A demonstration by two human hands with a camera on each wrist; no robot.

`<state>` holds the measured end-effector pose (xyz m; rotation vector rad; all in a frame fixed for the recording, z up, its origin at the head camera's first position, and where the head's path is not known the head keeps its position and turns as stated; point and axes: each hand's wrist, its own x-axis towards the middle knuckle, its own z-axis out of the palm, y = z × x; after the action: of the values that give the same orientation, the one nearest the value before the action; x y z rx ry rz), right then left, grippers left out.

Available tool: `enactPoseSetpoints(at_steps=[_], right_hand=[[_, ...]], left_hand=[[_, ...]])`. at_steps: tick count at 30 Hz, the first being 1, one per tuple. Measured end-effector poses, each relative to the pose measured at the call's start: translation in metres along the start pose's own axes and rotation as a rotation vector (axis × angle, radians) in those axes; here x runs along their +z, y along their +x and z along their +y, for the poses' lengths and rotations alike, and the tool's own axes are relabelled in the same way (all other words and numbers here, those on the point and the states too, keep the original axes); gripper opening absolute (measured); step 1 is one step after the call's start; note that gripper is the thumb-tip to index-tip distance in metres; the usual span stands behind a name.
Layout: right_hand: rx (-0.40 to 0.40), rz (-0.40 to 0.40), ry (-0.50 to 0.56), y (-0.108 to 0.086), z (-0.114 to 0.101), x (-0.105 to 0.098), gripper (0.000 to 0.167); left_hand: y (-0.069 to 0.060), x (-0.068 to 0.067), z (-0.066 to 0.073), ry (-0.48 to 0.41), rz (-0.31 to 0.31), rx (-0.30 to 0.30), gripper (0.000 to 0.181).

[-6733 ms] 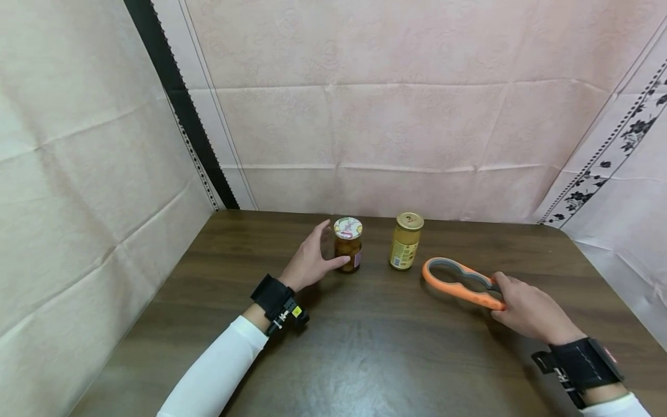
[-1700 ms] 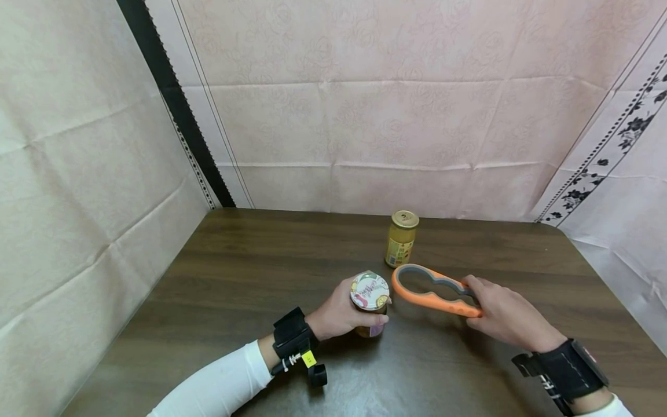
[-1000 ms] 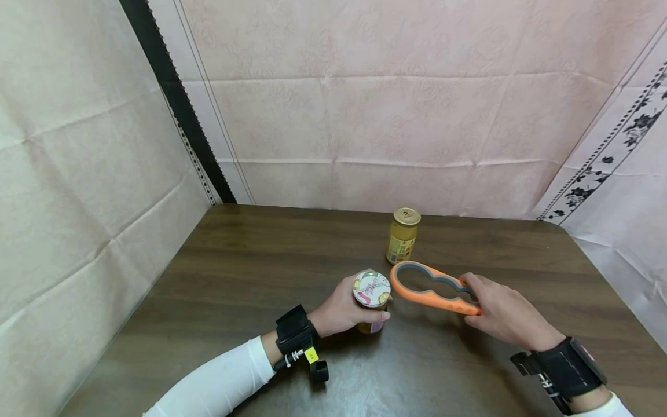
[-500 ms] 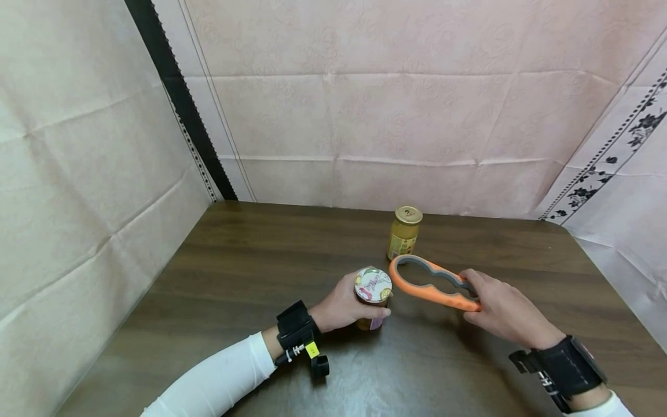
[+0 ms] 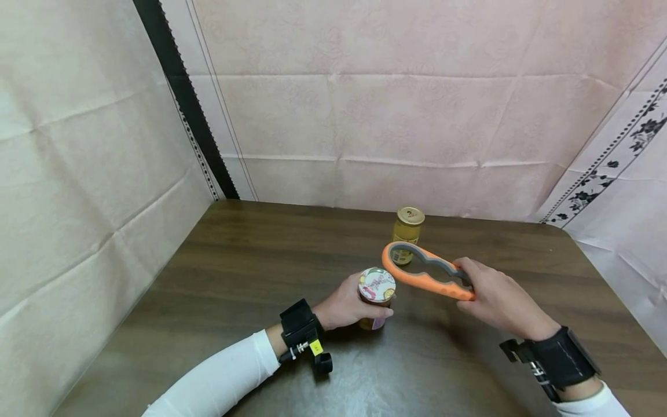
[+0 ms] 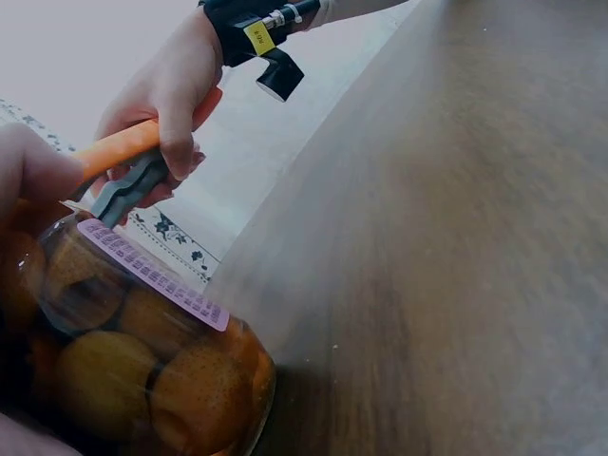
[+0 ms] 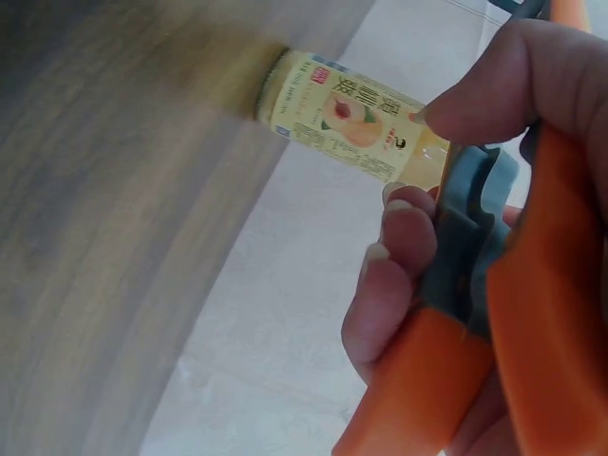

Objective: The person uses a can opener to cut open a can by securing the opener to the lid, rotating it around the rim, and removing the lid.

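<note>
My left hand (image 5: 345, 304) grips a brown jar (image 5: 372, 324) with a patterned white lid (image 5: 377, 285), which stands upright on the table. Round fruit shows through the glass of this jar (image 6: 204, 397) in the left wrist view. My right hand (image 5: 508, 301) holds an orange and grey looped tool (image 5: 424, 282) by its handle end. The tool's rounded end is raised just behind and right of the lid; whether they touch I cannot tell. My thumb and fingers curl round the tool (image 7: 551, 304) in the right wrist view.
A yellow jar (image 5: 406, 229) with a gold lid stands upright near the back edge, partly behind the tool's loop. Its label with fruit on it faces the right wrist camera. Pale cloth (image 5: 365, 116) hangs behind the brown table (image 5: 250, 255) and at both sides.
My left hand took hold of the brown jar and brought it nearer and rightward. The tool in my right hand has moved left, and lately up toward the lid.
</note>
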<state>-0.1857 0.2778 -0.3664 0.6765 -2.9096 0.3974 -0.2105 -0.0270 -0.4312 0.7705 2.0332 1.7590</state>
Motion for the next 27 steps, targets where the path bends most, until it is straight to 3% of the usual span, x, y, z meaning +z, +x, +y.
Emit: enactPoseSetpoints(at_steps=[13,20,27], right_hand=[[-0.064,0.063,-0.001,0.012,-0.013,-0.012,0.054],[-0.047,0.032,0.041,0.017,-0.032,-0.022,0.056],[-0.119,0.076,0.022,0.017,-0.049,-0.023,0.062]], left_hand=[[0.001,-0.001,-0.003,-0.012,-0.024,-0.015,0.047],[0.001,0.000,-0.003,-0.016,-0.032,0.020,0.044],[0.001,0.001,-0.003,-0.025,-0.035,0.063,0.043]])
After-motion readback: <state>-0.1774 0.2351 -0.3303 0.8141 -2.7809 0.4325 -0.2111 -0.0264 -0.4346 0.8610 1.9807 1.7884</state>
